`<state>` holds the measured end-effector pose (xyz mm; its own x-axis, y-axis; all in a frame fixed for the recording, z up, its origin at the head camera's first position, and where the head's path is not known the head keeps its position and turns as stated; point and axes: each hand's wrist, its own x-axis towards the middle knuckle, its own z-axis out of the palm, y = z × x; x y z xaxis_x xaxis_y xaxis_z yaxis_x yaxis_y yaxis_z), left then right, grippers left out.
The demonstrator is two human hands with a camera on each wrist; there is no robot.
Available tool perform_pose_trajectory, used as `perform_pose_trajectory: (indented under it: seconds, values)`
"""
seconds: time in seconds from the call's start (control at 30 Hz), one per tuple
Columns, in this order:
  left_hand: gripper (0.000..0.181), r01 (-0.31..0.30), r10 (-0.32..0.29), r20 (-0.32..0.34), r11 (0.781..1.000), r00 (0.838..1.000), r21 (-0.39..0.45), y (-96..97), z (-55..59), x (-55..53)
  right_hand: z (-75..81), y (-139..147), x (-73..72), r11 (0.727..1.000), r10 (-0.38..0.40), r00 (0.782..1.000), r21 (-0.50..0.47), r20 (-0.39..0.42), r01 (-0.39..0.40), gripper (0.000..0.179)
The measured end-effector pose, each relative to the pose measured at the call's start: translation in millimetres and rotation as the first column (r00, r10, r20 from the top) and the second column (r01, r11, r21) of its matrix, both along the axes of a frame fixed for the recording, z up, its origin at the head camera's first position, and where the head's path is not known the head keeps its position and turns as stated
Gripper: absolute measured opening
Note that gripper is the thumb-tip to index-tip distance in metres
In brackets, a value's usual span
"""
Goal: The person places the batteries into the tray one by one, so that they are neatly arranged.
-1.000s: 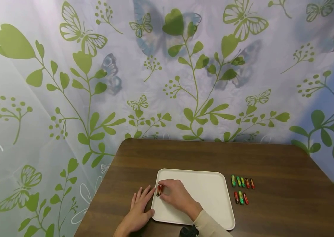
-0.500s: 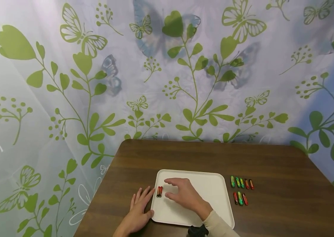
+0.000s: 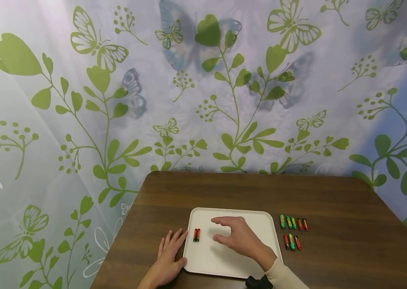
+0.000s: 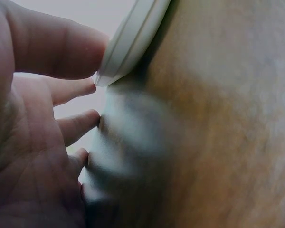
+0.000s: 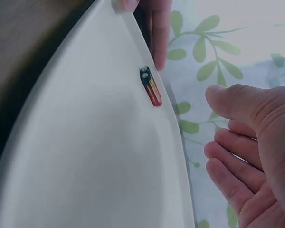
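Two red-and-black batteries (image 3: 197, 235) lie side by side near the left edge of a white tray (image 3: 203, 263); the right wrist view shows the batteries (image 5: 151, 87) too. My left hand (image 3: 167, 257) rests on the table by the tray's left side, fingers spread; in the left wrist view its thumb (image 4: 61, 45) touches the tray's rim (image 4: 133, 38). Above the middle of the tray hovers my right hand (image 3: 241, 239), thumb and fingers apart and nothing between them. To the right of the tray, several green and red batteries (image 3: 292, 242) lie in two rows on the table.
The brown wooden table (image 3: 351, 241) runs back to a curtain (image 3: 246, 100) printed with leaves and butterflies. The tray's raised rim stands between the two batteries and those on the table.
My right hand has let go of the batteries on the tray and moved to the right, away from them. My left hand has stayed in place.
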<state>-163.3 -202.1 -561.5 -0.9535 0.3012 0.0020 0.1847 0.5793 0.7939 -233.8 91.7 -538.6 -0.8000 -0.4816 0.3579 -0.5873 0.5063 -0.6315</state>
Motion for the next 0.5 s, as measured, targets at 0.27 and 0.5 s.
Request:
perform_pose_trajectory:
  seconds: [0.27,0.5]
  values:
    - [0.081,0.01,-0.011,0.012,1.0,1.0,0.018,0.5,-0.6,0.9,2.3,40.1,11.1,0.999,-0.034,0.997,0.04,-0.063,0.036,0.045]
    - [0.08,0.006,-0.006,0.016,1.0,1.0,0.005,1.6,-0.1,-0.7,2.0,84.2,17.1,0.996,-0.031,0.995,0.074,-0.097,0.039,0.047]
